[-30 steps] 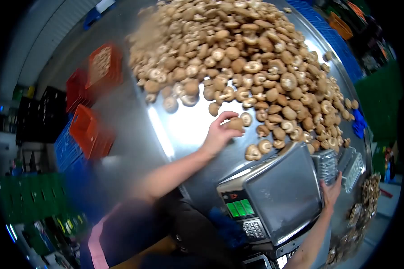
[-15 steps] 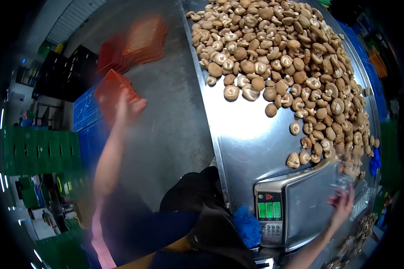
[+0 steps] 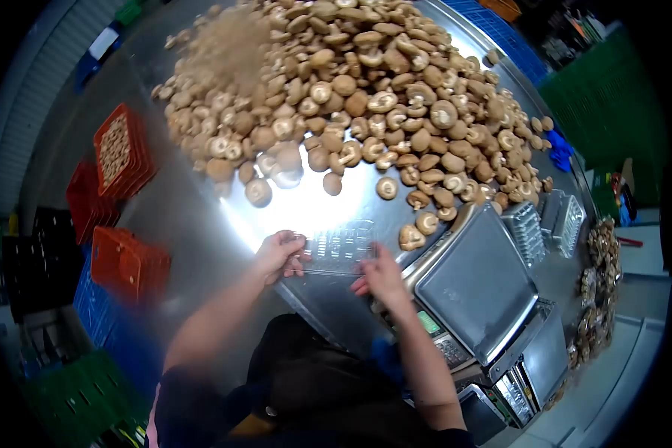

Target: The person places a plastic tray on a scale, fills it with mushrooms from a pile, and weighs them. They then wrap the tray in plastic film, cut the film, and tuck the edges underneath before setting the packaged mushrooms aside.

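Observation:
Between my two hands is a clear plastic tray (image 3: 334, 250), held level over the near edge of the metal table (image 3: 261, 216). My left hand (image 3: 280, 255) grips its left end, fingers closed on the rim. At the right end, my right hand (image 3: 381, 275) has its thumb and fingers on the tray's edge. Nothing shows inside the tray. Just beyond it lies a large heap of brown shiitake mushrooms (image 3: 381, 101), some caps up and some stems up. To the right of my right hand stands a weighing scale (image 3: 476, 284) with a bare metal pan.
Stacked clear trays (image 3: 525, 231) stand beyond the scale. Packed mushrooms (image 3: 593, 328) lie at the far right. On the floor to the left are red crates (image 3: 131, 261), one stack with mushrooms on top. A machine (image 3: 526, 377) sits below the scale.
My left hand has come from the red crates at the left to the table. My right hand has moved left from beyond the scale, and both now hold the clear tray. The view has turned.

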The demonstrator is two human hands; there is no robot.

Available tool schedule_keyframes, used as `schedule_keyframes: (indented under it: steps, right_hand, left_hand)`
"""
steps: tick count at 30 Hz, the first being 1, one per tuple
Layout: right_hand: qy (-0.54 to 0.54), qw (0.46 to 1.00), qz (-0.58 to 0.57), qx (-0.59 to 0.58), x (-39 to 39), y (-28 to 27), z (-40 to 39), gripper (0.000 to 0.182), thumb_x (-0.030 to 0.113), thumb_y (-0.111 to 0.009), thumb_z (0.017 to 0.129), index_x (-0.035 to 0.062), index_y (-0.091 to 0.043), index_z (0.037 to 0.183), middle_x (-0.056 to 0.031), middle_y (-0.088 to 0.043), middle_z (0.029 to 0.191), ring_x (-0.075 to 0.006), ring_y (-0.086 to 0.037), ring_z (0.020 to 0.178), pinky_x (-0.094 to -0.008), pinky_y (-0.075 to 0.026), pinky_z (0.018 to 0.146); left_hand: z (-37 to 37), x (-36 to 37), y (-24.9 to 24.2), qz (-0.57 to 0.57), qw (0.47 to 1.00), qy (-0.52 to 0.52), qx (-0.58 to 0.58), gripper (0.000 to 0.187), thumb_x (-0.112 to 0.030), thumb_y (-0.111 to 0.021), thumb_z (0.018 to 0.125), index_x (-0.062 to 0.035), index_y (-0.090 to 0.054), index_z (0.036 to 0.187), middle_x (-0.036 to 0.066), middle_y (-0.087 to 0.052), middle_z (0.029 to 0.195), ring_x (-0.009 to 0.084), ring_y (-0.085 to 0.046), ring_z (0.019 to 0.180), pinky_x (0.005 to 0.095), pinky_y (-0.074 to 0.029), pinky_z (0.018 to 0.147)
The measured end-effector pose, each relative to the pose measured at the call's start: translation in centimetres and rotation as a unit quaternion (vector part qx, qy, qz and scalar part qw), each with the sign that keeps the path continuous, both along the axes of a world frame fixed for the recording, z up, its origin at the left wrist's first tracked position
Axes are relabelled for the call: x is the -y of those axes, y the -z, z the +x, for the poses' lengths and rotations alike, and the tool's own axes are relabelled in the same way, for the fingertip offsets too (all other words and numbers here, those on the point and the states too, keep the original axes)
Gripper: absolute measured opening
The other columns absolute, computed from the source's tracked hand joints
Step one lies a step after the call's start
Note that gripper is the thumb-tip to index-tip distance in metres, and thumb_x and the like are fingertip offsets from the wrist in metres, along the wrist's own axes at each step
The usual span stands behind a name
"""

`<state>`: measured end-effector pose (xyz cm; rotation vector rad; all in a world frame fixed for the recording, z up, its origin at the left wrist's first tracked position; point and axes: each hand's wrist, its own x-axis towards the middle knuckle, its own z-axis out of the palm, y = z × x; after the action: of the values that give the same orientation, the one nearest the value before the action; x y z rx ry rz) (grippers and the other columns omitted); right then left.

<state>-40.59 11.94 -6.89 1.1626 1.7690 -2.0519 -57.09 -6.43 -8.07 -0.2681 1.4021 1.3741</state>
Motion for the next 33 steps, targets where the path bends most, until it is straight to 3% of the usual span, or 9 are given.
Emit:
schedule_keyframes:
  steps: [3, 7, 12, 14, 17, 22, 24, 29, 33]
  right_hand:
    - [0.101, 0.994, -0.034, 0.031, 0.7, 2.5, -1.7, 0.04, 0.004, -0.039, 0.094, -0.003, -0.03, 0.133, -0.0196, -0.063, 0.078, -0.017, -0.054, 0.044, -0.0284, -0.044, 0.036]
    - [0.2, 0.978, -0.054, 0.036, -1.1, 4.0, -5.0, 0.036, 0.004, -0.035, 0.095, -0.0023, -0.035, 0.13, -0.0201, -0.062, 0.075, -0.0156, -0.05, 0.041, -0.0278, -0.042, 0.035]
    - [0.327, 0.943, -0.013, -0.051, -8.4, 5.9, -12.7, 0.027, 0.0, -0.035, 0.093, -0.0031, -0.042, 0.118, -0.0188, -0.062, 0.072, -0.0177, -0.054, 0.044, -0.0297, -0.045, 0.037]
    - [0.35, 0.935, 0.03, -0.054, -11.8, 6.5, -15.4, 0.022, -0.005, -0.032, 0.089, -0.0051, -0.048, 0.104, -0.018, -0.061, 0.075, -0.0193, -0.057, 0.048, -0.0298, -0.046, 0.038]
    - [0.369, 0.927, -0.011, -0.069, -12.7, 7.2, -17.5, 0.024, -0.007, -0.034, 0.086, -0.0074, -0.047, 0.107, -0.0205, -0.061, 0.084, -0.021, -0.06, 0.053, -0.028, -0.05, 0.041]
    - [0.378, 0.914, 0.008, -0.145, -10.9, 7.9, -15.8, 0.037, -0.008, -0.031, 0.086, -0.0053, -0.044, 0.12, -0.0196, -0.061, 0.086, -0.0191, -0.059, 0.053, -0.0266, -0.05, 0.042]
    - [0.407, 0.901, -0.002, -0.149, -9.4, 7.3, -14.5, 0.056, -0.013, -0.03, 0.081, -0.0011, -0.039, 0.135, -0.0188, -0.061, 0.089, -0.0197, -0.061, 0.054, -0.0261, -0.05, 0.042]
    - [0.385, 0.9, 0.07, -0.194, -6.4, 4.2, -10.8, 0.059, -0.015, -0.037, 0.082, 0.0018, -0.035, 0.138, -0.0153, -0.06, 0.094, -0.0181, -0.063, 0.055, -0.0262, -0.05, 0.043]
    - [0.349, 0.91, 0.104, -0.197, -4.9, 0.2, -7.3, 0.05, -0.011, -0.043, 0.089, 0.0041, -0.036, 0.136, -0.0144, -0.06, 0.092, -0.0169, -0.063, 0.057, -0.0267, -0.051, 0.044]
  left_hand:
    - [-1.1, -1.5, 1.6, -0.025, 0.988, -0.085, 0.126, 0.029, -0.005, -0.05, 0.093, 0.0069, -0.042, 0.118, 0.022, -0.064, 0.093, 0.023, -0.063, 0.057, 0.0268, -0.054, 0.049]
    - [-4.2, -4.2, 2.8, 0.003, 0.999, -0.046, 0.02, 0.029, 0.002, -0.048, 0.091, 0.0091, -0.041, 0.119, 0.026, -0.063, 0.1, 0.023, -0.063, 0.058, 0.0286, -0.056, 0.054]
    - [-10.7, -14.3, 5.9, 0.059, 0.991, -0.062, -0.102, 0.017, 0.007, -0.043, 0.089, 0.0128, -0.047, 0.104, 0.023, -0.062, 0.081, 0.0183, -0.054, 0.047, 0.0266, -0.038, 0.037]
    - [-11.0, -19.3, 5.3, 0.011, 0.979, -0.174, -0.108, 0.016, 0.007, -0.04, 0.087, 0.0141, -0.052, 0.096, 0.018, -0.057, 0.067, 0.0184, -0.047, 0.044, 0.0274, -0.033, 0.037]
    - [-13.6, -21.0, 7.4, 0.011, 0.983, -0.16, -0.094, 0.024, 0.003, -0.035, 0.089, 0.0132, -0.056, 0.085, 0.018, -0.057, 0.068, 0.0182, -0.046, 0.047, 0.0261, -0.033, 0.039]
    - [-11.0, -19.6, 5.6, 0.075, 0.962, -0.211, -0.156, 0.028, 0.004, -0.036, 0.089, 0.0038, -0.05, 0.113, 0.014, -0.058, 0.077, 0.0186, -0.054, 0.048, 0.0242, -0.035, 0.035]
    - [-10.0, -18.2, 5.2, 0.097, 0.961, -0.184, -0.183, 0.029, 0.005, -0.037, 0.089, 0.0014, -0.049, 0.115, 0.013, -0.059, 0.08, 0.019, -0.054, 0.046, 0.0243, -0.036, 0.033]
    - [-6.8, -14.9, 2.2, 0.105, 0.966, -0.154, -0.181, 0.038, 0.006, -0.03, 0.09, -0.0007, -0.049, 0.123, 0.015, -0.063, 0.101, 0.0156, -0.054, 0.048, 0.0235, -0.04, 0.035]
    - [-3.8, -12.4, -0.9, 0.096, 0.963, -0.105, -0.23, 0.021, -0.005, -0.04, 0.094, 0.0002, -0.048, 0.114, 0.015, -0.061, 0.079, 0.0157, -0.055, 0.045, 0.0216, -0.039, 0.033]
